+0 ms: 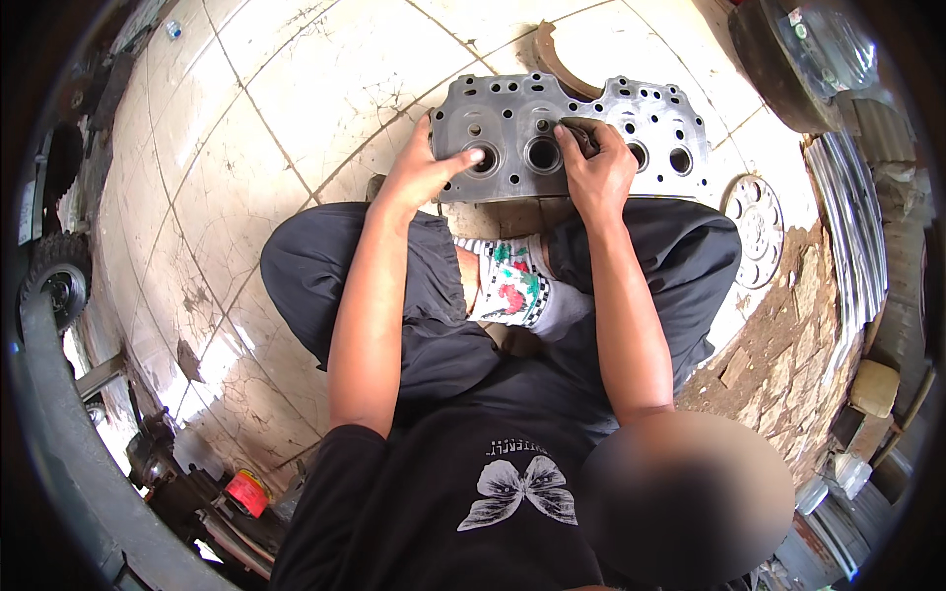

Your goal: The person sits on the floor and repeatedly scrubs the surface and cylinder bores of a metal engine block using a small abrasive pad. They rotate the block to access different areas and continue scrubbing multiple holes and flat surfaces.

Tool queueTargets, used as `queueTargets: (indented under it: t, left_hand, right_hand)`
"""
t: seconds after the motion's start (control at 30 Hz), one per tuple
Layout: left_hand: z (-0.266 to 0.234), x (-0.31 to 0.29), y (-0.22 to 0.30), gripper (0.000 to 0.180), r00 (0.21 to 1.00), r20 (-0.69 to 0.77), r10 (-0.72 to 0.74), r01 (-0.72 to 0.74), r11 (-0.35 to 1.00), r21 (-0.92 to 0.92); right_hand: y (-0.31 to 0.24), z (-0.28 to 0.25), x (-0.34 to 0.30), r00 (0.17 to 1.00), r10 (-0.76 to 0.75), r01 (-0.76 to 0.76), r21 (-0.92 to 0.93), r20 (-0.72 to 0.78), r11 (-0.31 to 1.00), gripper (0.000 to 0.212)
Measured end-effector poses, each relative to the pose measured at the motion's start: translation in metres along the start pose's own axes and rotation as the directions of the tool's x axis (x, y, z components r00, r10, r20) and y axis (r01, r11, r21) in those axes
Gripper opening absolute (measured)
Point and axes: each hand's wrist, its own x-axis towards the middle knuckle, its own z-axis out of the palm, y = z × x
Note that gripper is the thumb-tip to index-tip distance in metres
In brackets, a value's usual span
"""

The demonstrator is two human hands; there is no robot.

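A grey metal engine cylinder head (507, 138) lies flat side up in front of my crossed legs, with several round ports and small bolt holes. My left hand (419, 172) grips its left end, fingers along the edge and thumb reaching over the leftmost large port. On the upper face, near the middle, my right hand (601, 167) is closed on a dark, folded piece (583, 141), perhaps cloth or abrasive paper. That hand partly covers the area beside the second large port. The underside of the cylinder head is hidden.
Behind the cylinder head lies a curved brown metal piece (564, 64). To the right are a round perforated metal disc (754, 231), stacked metal strips (852, 236) and a large dark round part (778, 69). A wheel (61, 291) and a red can (247, 492) are at left.
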Motion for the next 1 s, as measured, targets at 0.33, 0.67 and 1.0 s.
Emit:
queueTargets:
  t: [0.33,0.67,1.0]
  left_hand:
    - [0.021,0.025,-0.029,0.113,0.944,-0.291,0.152,-0.014,0.904,0.427]
    - [0.008,0.020,-0.012,0.140,0.994,-0.064,-0.094,0.088,0.993,-0.084]
    - [0.000,0.025,-0.022,0.137,0.998,0.000,-0.062,0.062,0.992,0.114]
  right_hand:
    - [-0.002,0.000,0.001,1.000,0.007,-0.008,0.018,0.031,1.000,0.020]
    - [-0.001,0.000,-0.002,0.999,-0.050,0.050,0.009,-0.014,0.999,0.023]
    - [0.005,0.000,-0.005,0.996,0.064,-0.060,0.079,-0.054,0.995,0.025]
